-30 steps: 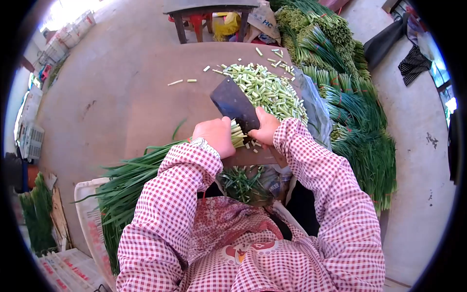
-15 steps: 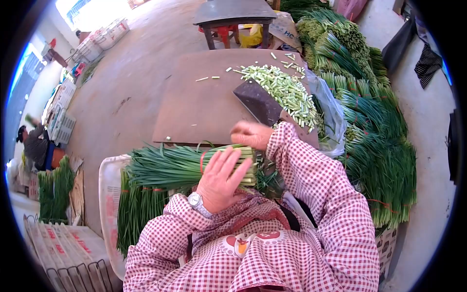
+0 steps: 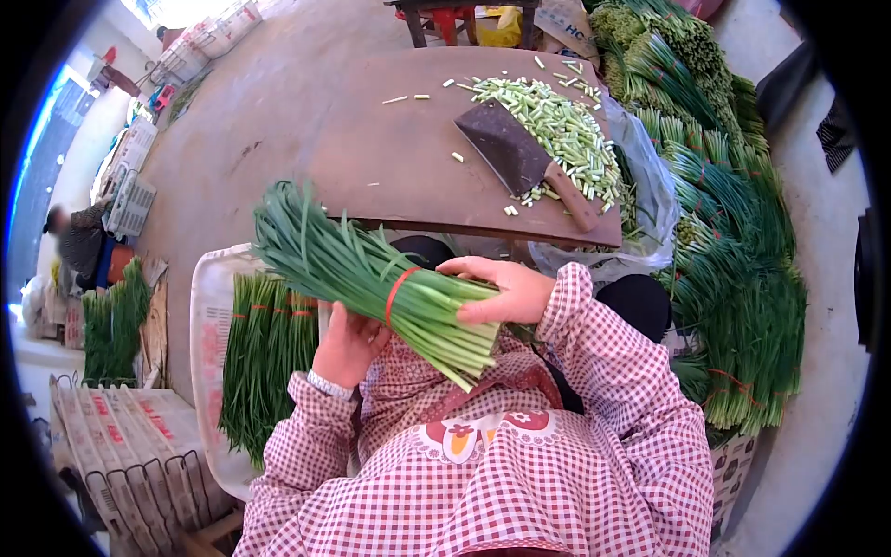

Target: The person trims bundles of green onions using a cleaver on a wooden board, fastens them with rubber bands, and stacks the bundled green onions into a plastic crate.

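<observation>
A bundle of green chives [image 3: 371, 278] with a red band is held over my lap, leaves to the upper left and pale cut ends to the lower right. My left hand [image 3: 348, 345] supports it from below near the band, and my right hand [image 3: 506, 295] grips the pale stem end. On the brown board [image 3: 390, 139] lies a cleaver [image 3: 510, 148], its wooden handle towards me. A heap of short cut stem pieces [image 3: 557, 130] sits behind the blade.
To the left, a white crate [image 3: 209, 325] holds banded bundles. Many bundles [image 3: 733, 269] are piled at the right beside a clear plastic bag [image 3: 654, 186]. Another person [image 3: 82, 243] is at the far left. Stacked crates [image 3: 139, 455] stand at the lower left.
The cleaver has gone from my right hand onto the board. The bundle has come off the board's edge to over my lap, and my right hand has taken hold of its stem end.
</observation>
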Demonstrator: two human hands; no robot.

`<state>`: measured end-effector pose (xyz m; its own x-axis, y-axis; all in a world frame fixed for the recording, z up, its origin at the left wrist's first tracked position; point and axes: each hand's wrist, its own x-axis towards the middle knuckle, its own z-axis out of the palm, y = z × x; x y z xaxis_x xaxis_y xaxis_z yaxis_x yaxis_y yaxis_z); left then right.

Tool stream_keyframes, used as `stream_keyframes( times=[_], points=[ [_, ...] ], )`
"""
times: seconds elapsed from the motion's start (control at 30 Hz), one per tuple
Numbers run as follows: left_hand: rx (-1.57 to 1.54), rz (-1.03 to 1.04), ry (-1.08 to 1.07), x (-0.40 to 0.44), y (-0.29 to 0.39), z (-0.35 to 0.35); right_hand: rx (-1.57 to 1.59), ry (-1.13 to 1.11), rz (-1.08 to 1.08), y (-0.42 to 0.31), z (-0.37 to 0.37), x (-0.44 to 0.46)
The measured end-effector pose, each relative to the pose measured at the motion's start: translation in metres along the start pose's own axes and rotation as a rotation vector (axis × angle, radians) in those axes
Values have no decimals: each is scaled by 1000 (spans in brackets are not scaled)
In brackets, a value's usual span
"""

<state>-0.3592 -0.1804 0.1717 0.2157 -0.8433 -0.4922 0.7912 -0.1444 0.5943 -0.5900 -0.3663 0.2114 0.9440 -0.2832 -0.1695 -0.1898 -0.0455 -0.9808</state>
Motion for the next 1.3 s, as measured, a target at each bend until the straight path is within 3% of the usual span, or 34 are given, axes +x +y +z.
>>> stream_keyframes(
  times=[0.1, 0.2, 0.3, 0.33, 0.4, 0.43, 0.47, 0.53, 0.6, 0.63, 0.67, 0.7, 0.73, 0.8, 0.93, 1.07, 1.1, 1.2, 1.23, 1.3],
  points=[
    [36, 77, -85, -5, 7, 40, -55, 56, -108, -14, 13, -11],
    [30, 175, -210, -9, 18, 68, 207, 156, -176, -25, 14, -19],
    [76, 466, -333, -1, 28, 91, 324, 256, -248, -31, 9, -19],
    [74, 472, -336, 7, 27, 93, 319, 254, -252, -28, 11, -17],
    [21, 389, -464, 29, 22, 91, 639, 340, -295, -20, 22, -13],
    [-10, 255, -358, 43, 13, 89, 655, 362, -277, -12, 26, -13],
    [-5, 248, -363, 51, 2, 89, 680, 387, -232, -3, 31, -12],
    [-232, -106, -534, 60, -17, 101, 828, 494, -171, 14, 45, -8],
    [-195, -141, -497, 83, -30, 95, 904, 605, -88, 27, 40, -15],
    [-208, -152, -359, 89, -41, 94, 406, 632, -36, 38, 25, -26],
    [-213, -156, -418, 91, -48, 93, -90, 631, 20, 45, 15, -36],
    [-194, -154, -417, 90, -48, 100, -208, 834, -36, 41, 16, -47],
    [-177, -151, -411, 87, -47, 106, -59, 937, -46, 37, 17, -57],
    [-202, -185, -400, 86, -43, 112, 163, 837, -162, 15, 19, -79],
    [-167, -164, -379, 92, -46, 117, -326, 612, -157, -18, 29, -86],
    [-161, -176, -364, 88, -43, 118, -321, 646, -305, 6, 25, -73],
    [-146, -169, -374, 88, -42, 115, 153, 588, -36, -1, 28, -74],
    [-102, -135, -430, 86, -41, 109, 424, 461, 87, -2, 21, -74],
    [-104, -132, -441, 83, -41, 108, 422, 460, 85, -3, 22, -74],
    [-125, -126, -439, 78, -39, 108, 54, 545, -61, -4, 30, -74]
  ],
)
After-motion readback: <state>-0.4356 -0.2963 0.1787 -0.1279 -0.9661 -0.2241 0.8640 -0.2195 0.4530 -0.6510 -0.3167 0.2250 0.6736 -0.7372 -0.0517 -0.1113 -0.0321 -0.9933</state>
